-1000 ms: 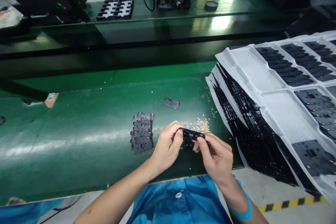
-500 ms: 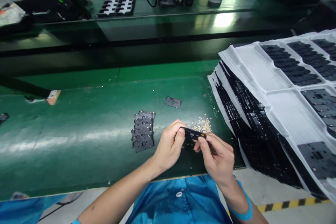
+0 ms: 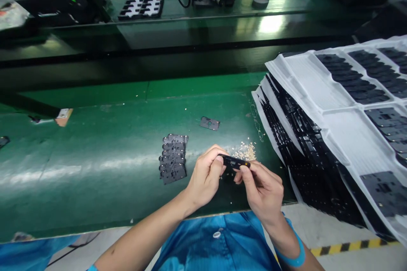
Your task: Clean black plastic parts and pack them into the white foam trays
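Between my hands, a flat black plastic part (image 3: pixel 233 161) is held up on edge over the near side of the green table. My left hand (image 3: pixel 206 174) pinches its left end with thumb and fingers. At the other end, by a small orange spot, my right hand (image 3: pixel 262 186) grips it with the thumb on the near side. Just behind the part lies a heap of small beige bits (image 3: pixel 246 151). To the left of my left hand is an overlapping row of similar dark parts (image 3: pixel 173 159). A single dark plate (image 3: pixel 210 123) lies farther back.
Stacked trays of black parts (image 3: pixel 330 156) rise at the right, with a white tray (image 3: pixel 305 80) on top. A green shelf (image 3: pixel 206 29) runs along the back, bearing a black-and-white tray (image 3: pixel 141 6) and a round black object (image 3: pixel 260 2). A post (image 3: pixel 28 103) stands at the left.
Almost nothing differs. Both hands keep their hold on the black plastic part, with only a very slight shift of the right hand.
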A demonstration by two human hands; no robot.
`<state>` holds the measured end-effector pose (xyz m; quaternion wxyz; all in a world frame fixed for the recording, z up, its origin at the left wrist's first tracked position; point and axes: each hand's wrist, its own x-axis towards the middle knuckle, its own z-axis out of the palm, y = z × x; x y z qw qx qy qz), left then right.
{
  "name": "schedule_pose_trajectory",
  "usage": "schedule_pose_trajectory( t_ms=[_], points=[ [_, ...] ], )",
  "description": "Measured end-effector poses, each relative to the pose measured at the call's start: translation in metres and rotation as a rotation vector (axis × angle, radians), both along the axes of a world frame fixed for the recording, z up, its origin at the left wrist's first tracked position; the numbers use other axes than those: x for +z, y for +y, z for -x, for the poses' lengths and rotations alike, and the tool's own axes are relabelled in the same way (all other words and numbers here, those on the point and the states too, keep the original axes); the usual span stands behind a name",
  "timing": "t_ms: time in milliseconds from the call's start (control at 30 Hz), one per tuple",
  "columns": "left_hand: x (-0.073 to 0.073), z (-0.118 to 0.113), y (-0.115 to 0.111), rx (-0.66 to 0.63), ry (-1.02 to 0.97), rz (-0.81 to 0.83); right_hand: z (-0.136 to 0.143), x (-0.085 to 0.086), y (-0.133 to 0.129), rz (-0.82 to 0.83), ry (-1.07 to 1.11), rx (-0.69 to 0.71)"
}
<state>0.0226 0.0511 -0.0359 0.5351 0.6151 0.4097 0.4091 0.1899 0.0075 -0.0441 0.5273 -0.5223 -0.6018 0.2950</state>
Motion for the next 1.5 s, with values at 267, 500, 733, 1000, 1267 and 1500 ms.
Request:
schedule_pose_trajectory(
  t_ms=[267, 500, 733, 1000, 1267, 1500],
  points=[
    [-0.002, 0.000, 0.000, 0.030, 0.040, -0.077, 0.000, 0.001, -0.001, 0.011, 0.014, 0.008],
    [-0.004, 0.000, -0.001, 0.033, 0.013, -0.058, 0.000, 0.001, -0.002, 0.008, 0.010, 0.027],
    [-0.008, -0.003, 0.000, 0.077, 0.045, -0.046, 0.000, -0.003, -0.004, -0.005, -0.009, 0.030],
    [-0.004, 0.005, -0.006, -0.080, 0.092, 0.098, -0.006, 0.001, 0.001, 0.089, 0.060, -0.084],
    [0.001, 0.007, 0.005, 0.001, 0.216, 0.055, -0.010, 0.004, 0.004, 0.127, 0.077, -0.027],
    [0.002, 0.012, 0.005, -0.106, 0.338, -0.034, -0.009, 0.002, 0.006, 0.124, 0.069, -0.100]
  ],
)
